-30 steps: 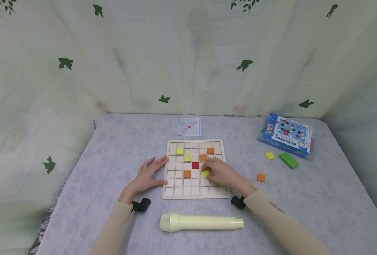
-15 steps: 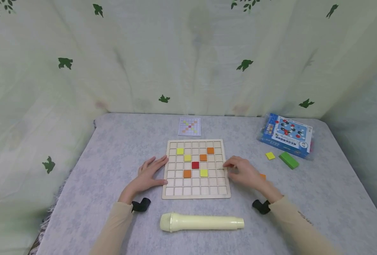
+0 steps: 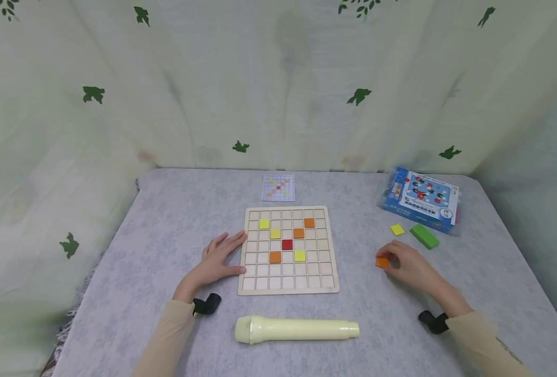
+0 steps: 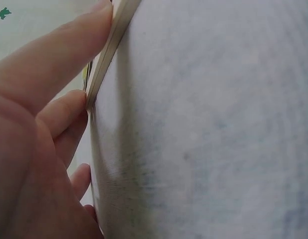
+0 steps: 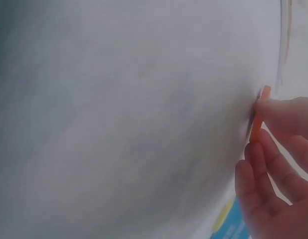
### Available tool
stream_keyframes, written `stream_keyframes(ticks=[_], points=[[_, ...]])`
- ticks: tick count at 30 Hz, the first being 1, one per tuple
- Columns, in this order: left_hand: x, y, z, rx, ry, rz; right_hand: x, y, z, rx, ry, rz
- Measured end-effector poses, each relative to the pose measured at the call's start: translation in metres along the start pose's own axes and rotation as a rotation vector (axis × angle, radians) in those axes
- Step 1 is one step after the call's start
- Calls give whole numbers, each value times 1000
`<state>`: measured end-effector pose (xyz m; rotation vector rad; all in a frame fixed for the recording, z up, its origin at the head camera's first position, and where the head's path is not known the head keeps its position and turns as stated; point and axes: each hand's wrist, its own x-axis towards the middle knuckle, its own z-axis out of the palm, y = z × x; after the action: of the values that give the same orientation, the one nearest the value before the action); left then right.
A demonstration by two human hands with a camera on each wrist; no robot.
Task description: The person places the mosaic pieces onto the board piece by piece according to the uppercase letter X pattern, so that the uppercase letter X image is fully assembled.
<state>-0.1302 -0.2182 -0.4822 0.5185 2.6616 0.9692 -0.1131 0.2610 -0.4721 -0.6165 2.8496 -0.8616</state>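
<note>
A square wooden grid board (image 3: 288,289) lies mid-table, with yellow, orange and red square tiles set in some cells, forming part of an X. My left hand (image 3: 219,262) rests at the board's left edge, its thumb and fingertips touching the rim; the left wrist view shows them against the board's side. Off to the right of the board, my right hand (image 3: 410,266) pinches a loose orange tile (image 3: 381,262) between thumb and fingers. In the right wrist view this orange tile (image 5: 259,114) is tilted, one edge close over the cloth.
A small pattern card (image 3: 278,188) lies behind the board. At the right are a yellow tile (image 3: 397,230), a green block (image 3: 424,236) and a blue game box (image 3: 420,199) in clear plastic. A cream microphone (image 3: 297,330) lies in front.
My right hand has let go of the yellow tile in the board's lower-right cell, moved right across the cloth and taken hold of the orange tile. My left hand has stayed put.
</note>
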Motion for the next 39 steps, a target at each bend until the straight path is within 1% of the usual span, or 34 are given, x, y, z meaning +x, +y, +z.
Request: stream_keyframes(ticks=[2,4,8,11,15,18,21,23,28,31,34,39], points=[[1,0,0,-4,-2,2,9,-9,4,8,-10,-8],[2,-1,1,-4,-3,0,19,-23,9,30,-28,-22],[4,-3,3,4,-7,-3,44,-60,25,85,-84,-73],[5,-3,3,2,-9,0,64,-88,41,90,-132,-136],[6,-2,3,0,-10,3,89,-119,64,66,-185,-251],[6,-2,2,3,-11,4,103,-141,78,46,-224,-331],[6,-3,2,6,-9,7,114,-160,89,22,-251,-379],[6,-3,2,11,-5,13,119,-169,96,-11,-255,-395],[6,-4,3,5,2,20,124,-183,106,-78,-261,-398],[6,-3,4,-1,2,20,122,-182,104,-54,-268,-374],[6,-3,4,1,-5,12,117,-174,93,34,-261,-353],[3,-3,2,8,5,-15,111,-148,74,262,-202,-350]])
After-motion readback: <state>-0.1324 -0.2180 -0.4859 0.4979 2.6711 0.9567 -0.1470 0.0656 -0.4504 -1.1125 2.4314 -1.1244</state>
